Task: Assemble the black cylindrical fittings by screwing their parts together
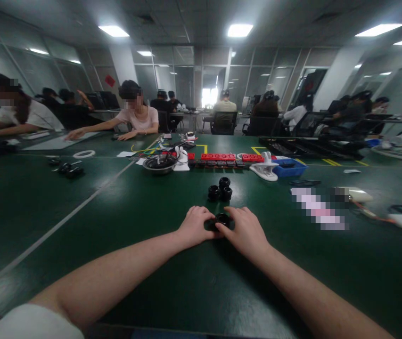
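Between my two hands, low over the green table point(158, 273), is a glossy black ring-shaped part point(223, 218) with a round opening on top. The thumb and fingers of my left hand point(197, 226) close on its left side. My right hand point(246, 230) grips it from the right, thumb across the front. Just beyond stand three similar black round parts: one at the back point(224, 181), one at front left point(214, 192) and one at front right point(226, 193). My fingers partly hide the lower half of the held part.
Farther back are a metal bowl point(160, 165) of black pieces, a row of red blocks point(218, 157), a white stand point(267, 168) and a blue bin point(289, 167). More black parts point(67, 169) lie left. Cables and a white device point(359, 194) lie right. A co-worker point(139, 117) sits across.
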The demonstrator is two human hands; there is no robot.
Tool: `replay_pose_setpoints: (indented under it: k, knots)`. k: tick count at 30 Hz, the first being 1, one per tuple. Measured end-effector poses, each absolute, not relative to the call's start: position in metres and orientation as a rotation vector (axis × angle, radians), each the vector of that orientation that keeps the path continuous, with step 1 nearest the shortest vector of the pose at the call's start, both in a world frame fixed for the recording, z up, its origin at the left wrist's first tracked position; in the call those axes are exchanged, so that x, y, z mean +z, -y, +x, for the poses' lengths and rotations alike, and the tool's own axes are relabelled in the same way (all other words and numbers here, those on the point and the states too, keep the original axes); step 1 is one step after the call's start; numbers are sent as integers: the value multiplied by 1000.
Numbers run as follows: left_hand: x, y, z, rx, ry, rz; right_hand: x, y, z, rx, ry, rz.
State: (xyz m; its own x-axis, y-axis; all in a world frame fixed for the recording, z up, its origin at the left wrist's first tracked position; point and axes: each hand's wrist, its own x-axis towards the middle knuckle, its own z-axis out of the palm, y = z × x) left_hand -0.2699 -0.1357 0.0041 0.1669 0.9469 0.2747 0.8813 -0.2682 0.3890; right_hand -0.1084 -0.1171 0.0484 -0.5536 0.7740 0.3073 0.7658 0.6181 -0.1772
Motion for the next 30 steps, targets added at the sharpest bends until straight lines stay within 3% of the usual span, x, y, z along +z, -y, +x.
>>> replay_pose_setpoints:
  k: [16, 30]
  knots:
    - [10, 142, -264, 704, -1804, 2338, 47, 118, -111, -62, 2500, -1211]
    - [8, 140, -266, 660, -1824, 2349, 45, 119, -114, 48, 2554, -1081]
